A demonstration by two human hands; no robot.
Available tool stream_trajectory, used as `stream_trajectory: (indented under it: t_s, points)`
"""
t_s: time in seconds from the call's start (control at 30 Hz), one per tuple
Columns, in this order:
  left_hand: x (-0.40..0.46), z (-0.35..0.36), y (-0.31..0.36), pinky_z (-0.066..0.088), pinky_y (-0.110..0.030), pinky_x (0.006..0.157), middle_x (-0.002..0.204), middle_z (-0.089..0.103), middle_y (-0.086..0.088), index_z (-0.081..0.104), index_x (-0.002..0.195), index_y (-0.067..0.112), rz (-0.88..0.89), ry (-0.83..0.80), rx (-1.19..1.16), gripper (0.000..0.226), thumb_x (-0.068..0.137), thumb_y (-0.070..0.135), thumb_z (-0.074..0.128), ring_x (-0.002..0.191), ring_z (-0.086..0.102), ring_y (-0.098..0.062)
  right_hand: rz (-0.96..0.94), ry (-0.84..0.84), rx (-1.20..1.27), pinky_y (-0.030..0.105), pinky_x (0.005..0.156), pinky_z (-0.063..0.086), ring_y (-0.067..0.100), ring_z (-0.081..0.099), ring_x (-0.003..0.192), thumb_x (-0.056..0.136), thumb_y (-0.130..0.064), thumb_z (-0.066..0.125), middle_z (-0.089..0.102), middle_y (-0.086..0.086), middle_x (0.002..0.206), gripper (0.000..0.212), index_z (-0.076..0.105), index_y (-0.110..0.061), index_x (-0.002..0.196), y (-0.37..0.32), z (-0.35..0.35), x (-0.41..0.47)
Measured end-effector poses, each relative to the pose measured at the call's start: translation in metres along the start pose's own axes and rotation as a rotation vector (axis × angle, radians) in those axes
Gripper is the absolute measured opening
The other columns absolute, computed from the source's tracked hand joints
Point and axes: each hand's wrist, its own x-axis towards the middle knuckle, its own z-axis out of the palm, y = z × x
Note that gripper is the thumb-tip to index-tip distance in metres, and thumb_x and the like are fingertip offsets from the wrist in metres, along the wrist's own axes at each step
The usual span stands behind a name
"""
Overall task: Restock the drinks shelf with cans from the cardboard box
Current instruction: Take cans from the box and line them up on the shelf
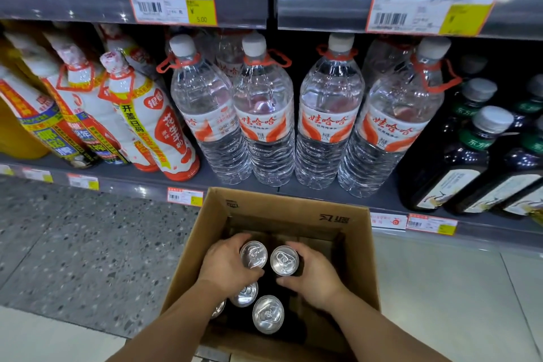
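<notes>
Both our hands are down inside the cardboard box (282, 209), which sits open on the floor just in front of the bottom shelf (141, 185). Our left hand (226, 264) is wrapped around one silver-topped can (253, 254), fingers curled over its far side, thumb on the near side. Our right hand (316, 276) is clasped on the can beside it (284, 260), so the two cans stand nearly touching between our palms. Nearer to us in the box, two more cans (268, 314) stand upright, and the edge of another peeks out under our left wrist. On the shelf beyond, big clear water bottles (264, 114) stand in a row, white milk-drink bottles (147, 114) lean to the left, and dark bottles (470, 156) sit far right.
</notes>
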Motion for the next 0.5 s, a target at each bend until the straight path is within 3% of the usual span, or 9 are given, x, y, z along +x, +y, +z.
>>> stream_trajectory:
  t_s: [0.17, 0.27, 0.33, 0.43, 0.5]
  points:
    - [-0.013, -0.005, 0.005, 0.046, -0.032, 0.100, 0.108, 0.065, 0.021, 0.056, 0.115, 0.039, -0.018, 0.057, -0.225, 0.070, 0.051, 0.047, 0.082, 0.111, 0.058, -0.007, -0.028, 0.112, 0.123, 0.017, 0.101, 0.038, -0.001, 0.054, 0.106, 0.065, -0.017, 0.086, 0.059, -0.020, 0.107, 0.064, 0.054, -0.032, 0.118, -0.012, -0.014, -0.009]
    - [-0.026, -0.034, 0.033, 0.049, -0.022, 0.092, 0.099, 0.068, 0.025, 0.059, 0.102, 0.039, -0.009, 0.077, -0.413, 0.054, 0.058, 0.028, 0.088, 0.100, 0.060, 0.006, -0.042, 0.136, 0.166, 0.011, 0.092, 0.040, -0.002, 0.058, 0.102, 0.063, -0.019, 0.087, 0.064, -0.017, 0.105, 0.059, 0.054, -0.037, 0.108, -0.035, -0.037, -0.024]
    - [-0.040, -0.070, 0.064, 0.050, -0.016, 0.085, 0.100, 0.067, 0.028, 0.060, 0.100, 0.038, 0.004, 0.095, -0.536, 0.054, 0.056, 0.022, 0.089, 0.094, 0.063, 0.006, -0.032, 0.140, 0.213, 0.012, 0.088, 0.042, 0.000, 0.061, 0.099, 0.062, -0.019, 0.088, 0.068, -0.012, 0.104, 0.055, 0.058, -0.033, 0.106, -0.064, -0.060, -0.044]
    - [-0.065, -0.134, 0.113, 0.052, -0.019, 0.084, 0.098, 0.073, 0.013, 0.064, 0.101, 0.030, -0.010, 0.095, -0.654, 0.057, 0.049, 0.026, 0.086, 0.091, 0.067, -0.004, -0.020, 0.112, 0.285, 0.011, 0.080, 0.047, 0.005, 0.065, 0.094, 0.063, -0.011, 0.088, 0.071, -0.006, 0.101, 0.050, 0.062, -0.025, 0.104, -0.124, -0.102, -0.084]
    - [-0.085, -0.182, 0.150, 0.053, -0.023, 0.083, 0.096, 0.074, 0.005, 0.066, 0.105, 0.024, -0.008, 0.078, -0.681, 0.064, 0.044, 0.032, 0.085, 0.090, 0.068, -0.009, -0.022, 0.082, 0.319, 0.018, 0.086, 0.049, 0.008, 0.065, 0.096, 0.063, -0.008, 0.087, 0.071, -0.004, 0.103, 0.049, 0.063, -0.023, 0.104, -0.171, -0.133, -0.115]
